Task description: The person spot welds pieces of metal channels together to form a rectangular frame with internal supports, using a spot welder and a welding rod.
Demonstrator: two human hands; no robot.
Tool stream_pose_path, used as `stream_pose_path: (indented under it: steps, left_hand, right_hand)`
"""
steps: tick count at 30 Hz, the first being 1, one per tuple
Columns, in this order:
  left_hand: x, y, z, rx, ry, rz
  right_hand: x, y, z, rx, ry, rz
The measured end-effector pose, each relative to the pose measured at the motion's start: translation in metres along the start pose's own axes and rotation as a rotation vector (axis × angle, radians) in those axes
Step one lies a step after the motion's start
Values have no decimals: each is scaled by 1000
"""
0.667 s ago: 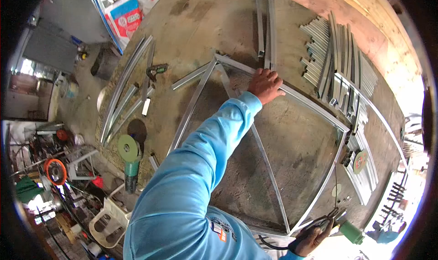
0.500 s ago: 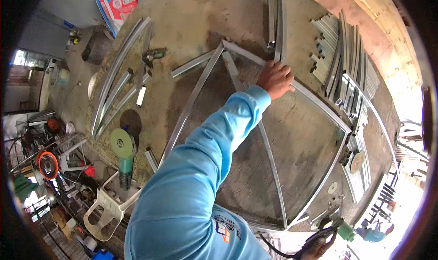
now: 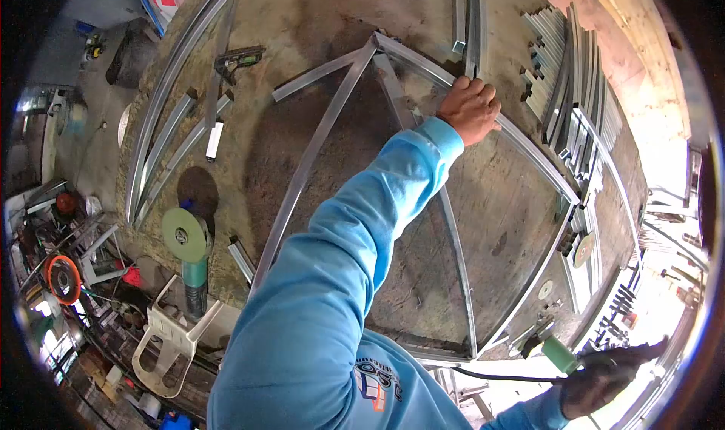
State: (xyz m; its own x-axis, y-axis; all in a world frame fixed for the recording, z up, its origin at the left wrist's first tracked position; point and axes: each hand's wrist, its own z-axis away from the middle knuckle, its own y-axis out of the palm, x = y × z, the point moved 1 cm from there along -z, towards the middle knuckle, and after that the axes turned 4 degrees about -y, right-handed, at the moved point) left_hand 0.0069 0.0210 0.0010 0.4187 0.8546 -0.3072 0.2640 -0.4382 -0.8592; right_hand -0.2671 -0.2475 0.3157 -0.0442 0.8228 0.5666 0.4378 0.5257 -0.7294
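My left hand [image 3: 469,110] is closed over the upper right bar of a welded-looking metal tube frame [image 3: 536,157], which lies on the worktable. A blue sleeve covers that arm and crosses the frame, hiding part of it. At the lower right, my right hand [image 3: 596,388] is wrapped round the dark body of a green angle grinder [image 3: 559,354]. That hand is dark and somewhat blurred. The grinder's head points left, near the frame's lower right corner, and a black cable [image 3: 506,376] runs leftward from the hand.
A second grinder with a pale green disc [image 3: 184,234] stands at the table's left edge, above a white plastic chair [image 3: 168,338]. Cut metal tubes [image 3: 168,135] and a black clamp-like tool [image 3: 239,61] lie upper left. Stacked tubes [image 3: 585,75] fill the right side.
The right hand has swung right and slightly up with the angle grinder, whose head now points left. The left hand keeps its hold on the frame; the whole view has shifted a little.
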Motion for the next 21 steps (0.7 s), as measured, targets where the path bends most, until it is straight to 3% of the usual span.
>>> stream_pose_path:
  steps: [5, 7, 8, 19, 21]
  left_hand:
    - [4, 6, 1, -54, 20, -9]
    - [5, 14, 3, -186, 38, 52]
    - [3, 11, -1, -70, 11, 23]
    - [0, 3, -1, -2, -5, -37]
    - [0, 3, -1, 2, -5, -38]
  right_hand:
    - [31, 139, 12, 503, -340, -48]
    - [47, 172, 10, 658, -536, 50]
    - [48, 187, 11, 658, -558, -26]
    - [51, 209, 14, 656, -522, -157]
    - [53, 205, 15, 744, -492, -108]
